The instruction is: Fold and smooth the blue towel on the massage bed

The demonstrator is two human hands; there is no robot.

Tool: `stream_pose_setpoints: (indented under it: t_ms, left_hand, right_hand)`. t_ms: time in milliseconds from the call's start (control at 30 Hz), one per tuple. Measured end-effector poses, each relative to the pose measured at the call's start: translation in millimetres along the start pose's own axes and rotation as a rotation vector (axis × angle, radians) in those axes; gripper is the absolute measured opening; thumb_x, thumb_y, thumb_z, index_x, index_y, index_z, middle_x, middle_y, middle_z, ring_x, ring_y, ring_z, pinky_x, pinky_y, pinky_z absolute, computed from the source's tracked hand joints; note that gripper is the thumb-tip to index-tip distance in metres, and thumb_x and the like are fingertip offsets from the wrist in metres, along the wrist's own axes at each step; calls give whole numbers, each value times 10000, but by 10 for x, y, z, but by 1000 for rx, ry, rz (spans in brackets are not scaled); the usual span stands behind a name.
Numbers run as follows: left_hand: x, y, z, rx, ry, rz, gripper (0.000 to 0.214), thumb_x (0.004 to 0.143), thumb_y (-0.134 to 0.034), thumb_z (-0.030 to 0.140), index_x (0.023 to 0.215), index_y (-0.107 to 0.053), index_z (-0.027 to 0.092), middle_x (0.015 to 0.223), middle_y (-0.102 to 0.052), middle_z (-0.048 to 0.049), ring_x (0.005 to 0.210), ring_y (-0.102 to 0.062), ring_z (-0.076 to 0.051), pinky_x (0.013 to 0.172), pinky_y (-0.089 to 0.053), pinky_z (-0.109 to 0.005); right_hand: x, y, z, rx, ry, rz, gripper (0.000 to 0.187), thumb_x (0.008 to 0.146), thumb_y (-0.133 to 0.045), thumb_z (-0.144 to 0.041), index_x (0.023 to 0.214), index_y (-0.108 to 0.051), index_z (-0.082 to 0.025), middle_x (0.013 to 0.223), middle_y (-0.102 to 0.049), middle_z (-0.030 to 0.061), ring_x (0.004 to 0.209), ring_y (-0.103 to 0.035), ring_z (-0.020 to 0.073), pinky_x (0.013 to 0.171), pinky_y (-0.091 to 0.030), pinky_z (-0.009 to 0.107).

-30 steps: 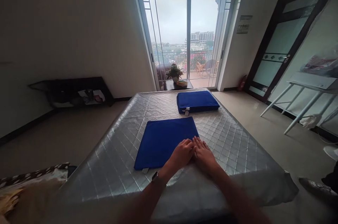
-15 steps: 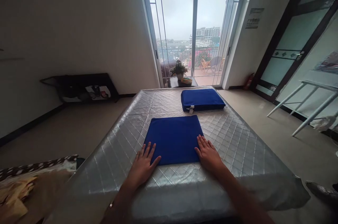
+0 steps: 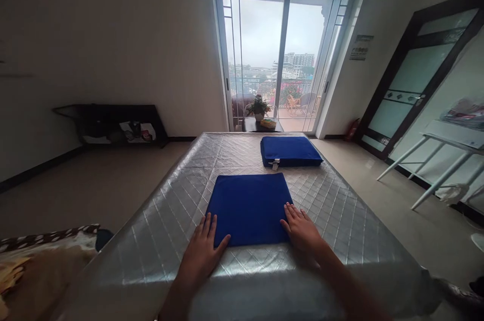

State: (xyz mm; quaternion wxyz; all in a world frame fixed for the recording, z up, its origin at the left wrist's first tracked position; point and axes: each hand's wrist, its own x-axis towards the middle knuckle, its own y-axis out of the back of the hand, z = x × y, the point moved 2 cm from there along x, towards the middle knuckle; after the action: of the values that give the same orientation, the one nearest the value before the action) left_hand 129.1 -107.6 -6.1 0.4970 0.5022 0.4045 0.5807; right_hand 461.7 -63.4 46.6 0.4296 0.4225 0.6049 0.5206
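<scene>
A flat, folded blue fabric piece (image 3: 249, 207) lies on the silver quilted table cover (image 3: 170, 210) in front of me. At its near left corner rests my left hand (image 3: 204, 245), palm down with fingers stretched out. Along its right edge my right hand (image 3: 300, 225) lies flat too, fingertips on the cloth. Neither hand grasps anything. Farther back on the right sits a thicker stack of folded blue fabric (image 3: 291, 149), with a white tag (image 3: 275, 164) hanging at its front edge.
Beyond the table stand a potted plant (image 3: 258, 107) and a yellow box (image 3: 268, 123) on a small dark table, before a sliding glass door (image 3: 253, 34). A white stool (image 3: 449, 139) is at right. Crumpled cloth (image 3: 45, 265) lies at lower left.
The camera has tilted up a little, so the scene sits lower in view. Both hands stay flat at the edges of the folded blue fabric piece, with little visible movement.
</scene>
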Motion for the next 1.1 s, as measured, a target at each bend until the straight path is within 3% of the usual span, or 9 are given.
stream_pose_setpoints:
  t_ms: [200,367,467,533,700,800,867,933,1100]
  left_hand:
    - [-43,108,77,-26,54,-11,965,920,-301,794,1590,-284,100,1675,-205,-164,1543,-243,-331,1232,-300,-503]
    - [6,62,-32,22,53,-10,955,928,-292,782,1562,-353,71,1636,-309,-203,1498,-350,-343,1212,-330,-526]
    - [173,142,98,73,87,-12,962,948,-242,763,1527,-396,11,1606,-334,-257,1482,-370,-375,1202,-331,-557]
    - [346,230,423,58,-6,-20,948,966,-218,737,1522,-394,-9,1610,-325,-257,1503,-330,-366,1220,-312,-532]
    - [772,215,1693,-143,-573,-155,775,1027,-162,625,1569,-347,103,1636,-335,-144,1536,-276,-229,1263,-252,-408]
    - [947,47,2117,-221,-622,-158,770,1035,-144,604,1585,-295,87,1655,-273,-160,1553,-218,-240,1271,-225,-439]
    - [1007,-59,2147,-227,-566,-165,775,1037,-129,595,1592,-263,71,1658,-248,-175,1554,-207,-254,1267,-234,-455]
    - [1019,-124,2021,-193,-520,-189,783,1037,-114,591,1589,-261,57,1658,-237,-182,1556,-195,-259,1271,-219,-463]
    - [965,-115,1292,-64,-380,-166,794,1021,-160,636,1579,-316,94,1660,-261,-153,1555,-212,-263,1271,-209,-483]
  right_hand:
    - [393,181,-125,5,12,98,657,1067,-203,-433,1593,-289,-48,1661,-220,145,1556,-177,241,1264,-144,443]
    - [589,15,-71,74,-65,99,672,1061,-203,-433,1608,-229,-43,1671,-188,138,1563,-146,231,1263,-140,441]
    - [605,-65,-43,102,-69,105,678,1060,-204,-438,1610,-218,-43,1676,-175,128,1565,-136,228,1264,-135,443]
    - [607,-82,-36,104,-72,115,671,1061,-204,-427,1609,-219,-40,1676,-175,128,1564,-142,228,1266,-131,440]
    - [614,-137,28,64,-49,119,623,1047,-240,-321,1607,-231,-46,1678,-165,127,1562,-141,221,1265,-143,410]
    - [616,-196,80,34,-16,117,629,1009,-312,-241,1608,-240,-64,1683,-139,123,1564,-107,214,1265,-143,385]
    - [618,-208,91,45,-17,128,635,1006,-325,-246,1607,-243,-61,1682,-141,128,1565,-106,217,1266,-141,382]
    - [618,-187,73,73,-38,142,626,1022,-294,-276,1603,-248,-47,1678,-157,136,1563,-128,221,1264,-149,389]
    - [587,-70,-12,159,-108,162,636,1045,-237,-343,1595,-270,-27,1665,-210,140,1556,-180,230,1262,-160,408]
